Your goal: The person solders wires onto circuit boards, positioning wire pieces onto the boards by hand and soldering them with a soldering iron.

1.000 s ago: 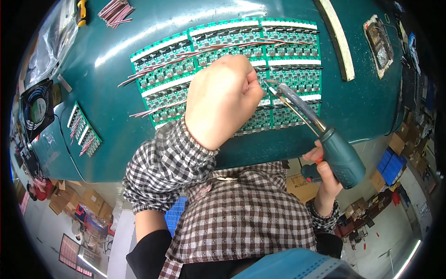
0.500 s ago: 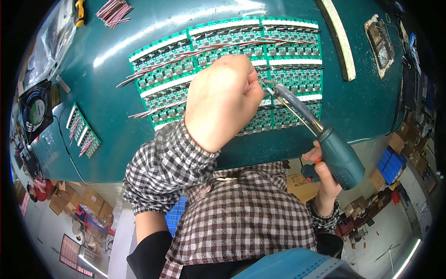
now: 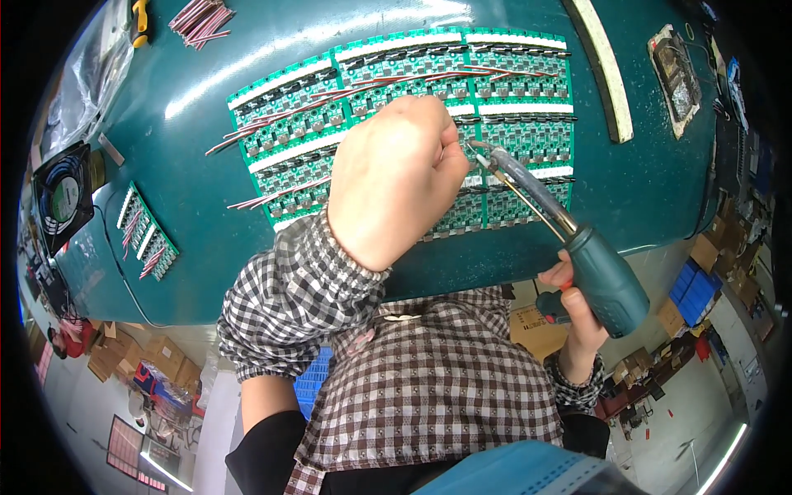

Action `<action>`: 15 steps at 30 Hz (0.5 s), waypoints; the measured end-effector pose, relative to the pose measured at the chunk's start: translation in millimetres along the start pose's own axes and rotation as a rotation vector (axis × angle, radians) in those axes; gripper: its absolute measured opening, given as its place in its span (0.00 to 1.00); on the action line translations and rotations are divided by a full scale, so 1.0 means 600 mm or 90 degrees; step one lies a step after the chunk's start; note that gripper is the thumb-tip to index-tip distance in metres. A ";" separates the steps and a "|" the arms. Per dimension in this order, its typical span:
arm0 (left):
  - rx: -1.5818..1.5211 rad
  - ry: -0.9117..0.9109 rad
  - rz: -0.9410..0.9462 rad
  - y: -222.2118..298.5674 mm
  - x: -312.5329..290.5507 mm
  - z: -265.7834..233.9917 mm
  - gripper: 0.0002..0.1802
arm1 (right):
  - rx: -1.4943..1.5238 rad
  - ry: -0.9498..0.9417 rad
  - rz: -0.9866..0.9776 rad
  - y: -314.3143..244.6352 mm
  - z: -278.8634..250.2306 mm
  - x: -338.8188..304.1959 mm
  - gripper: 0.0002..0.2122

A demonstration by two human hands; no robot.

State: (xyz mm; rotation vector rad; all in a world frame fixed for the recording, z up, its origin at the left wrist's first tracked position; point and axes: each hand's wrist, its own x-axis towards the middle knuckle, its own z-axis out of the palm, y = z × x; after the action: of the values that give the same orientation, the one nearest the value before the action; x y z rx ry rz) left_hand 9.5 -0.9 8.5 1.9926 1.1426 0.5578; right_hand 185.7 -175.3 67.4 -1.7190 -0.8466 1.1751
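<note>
Circuit board panel is worked at mid-table, under both hands.

On the teal table, a black fan and a small board strip are seen at left, with loose red-and-white wires above. The left hand is curled shut, fingertips pinched together over the panel, hiding its middle. The soldering tool is gripped by the right hand, tip at the pinch. Hardly anything is changed from before.
</note>
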 end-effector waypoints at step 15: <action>-0.002 0.009 0.002 0.001 0.002 0.002 0.05 | 0.010 0.004 0.004 0.003 0.000 0.000 0.25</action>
State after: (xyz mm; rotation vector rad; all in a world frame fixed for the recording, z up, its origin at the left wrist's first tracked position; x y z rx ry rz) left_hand 11.2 -0.8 8.1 1.9899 1.1473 0.5767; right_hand 185.8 -176.0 65.7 -1.7135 -0.8269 1.1761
